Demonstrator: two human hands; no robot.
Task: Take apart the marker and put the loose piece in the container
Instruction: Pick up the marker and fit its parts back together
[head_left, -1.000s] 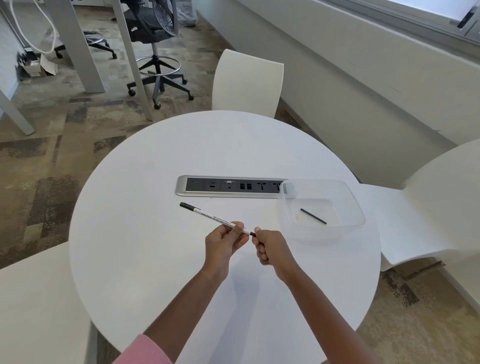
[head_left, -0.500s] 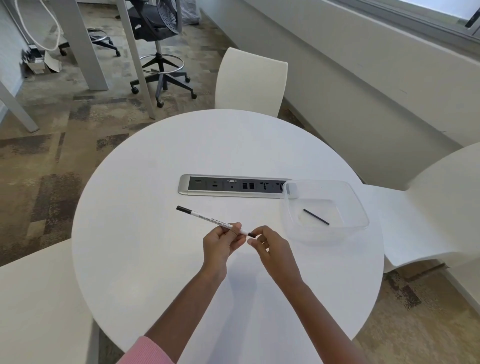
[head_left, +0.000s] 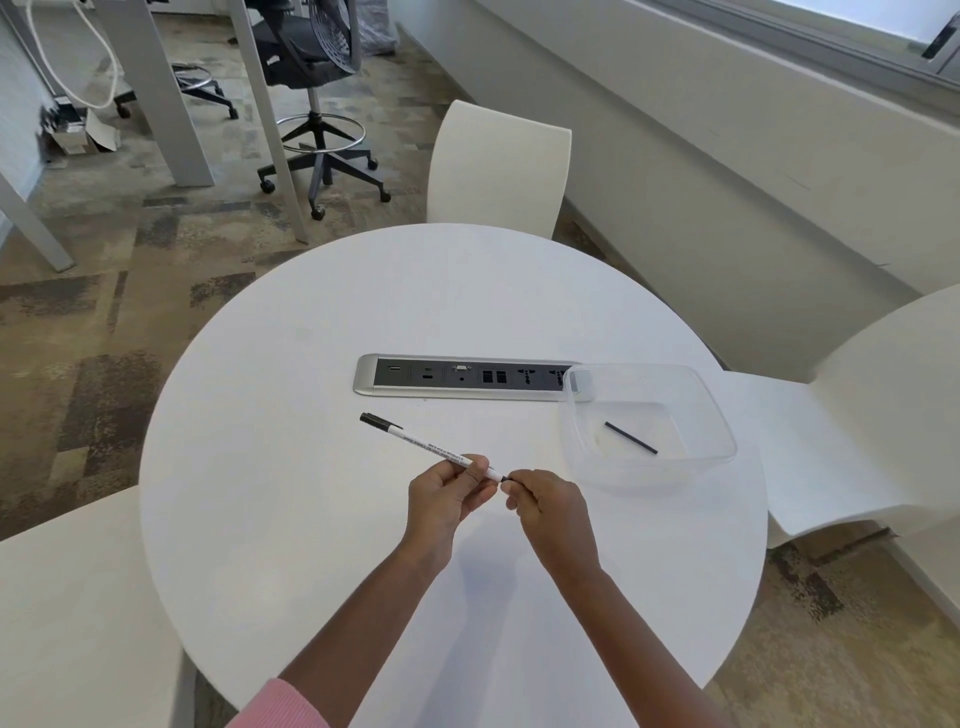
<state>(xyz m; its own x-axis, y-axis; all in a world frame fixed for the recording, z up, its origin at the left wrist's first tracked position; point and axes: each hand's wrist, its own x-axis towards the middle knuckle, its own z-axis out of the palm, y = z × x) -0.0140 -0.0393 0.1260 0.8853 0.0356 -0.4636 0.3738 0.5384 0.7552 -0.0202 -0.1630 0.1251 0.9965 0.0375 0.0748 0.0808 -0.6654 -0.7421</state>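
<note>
A thin white marker (head_left: 426, 443) with a black cap at its far end is held above the round white table (head_left: 311, 519). My left hand (head_left: 448, 491) grips the marker's near end, fingers curled round the barrel. My right hand (head_left: 545, 506) pinches the small black piece at the marker's near tip. To the right stands a clear plastic container (head_left: 722, 415) with a thin black stick (head_left: 630, 437) lying in it.
A grey power and socket strip (head_left: 457, 376) is set into the table's middle, its right end under the container's corner. White chairs (head_left: 498, 166) stand around the table. An office chair (head_left: 311, 78) and desk legs are on the carpet beyond.
My hands stay almost in place. My right hand's fingertips have shifted on the marker's near tip, and the marker has tilted slightly.
</note>
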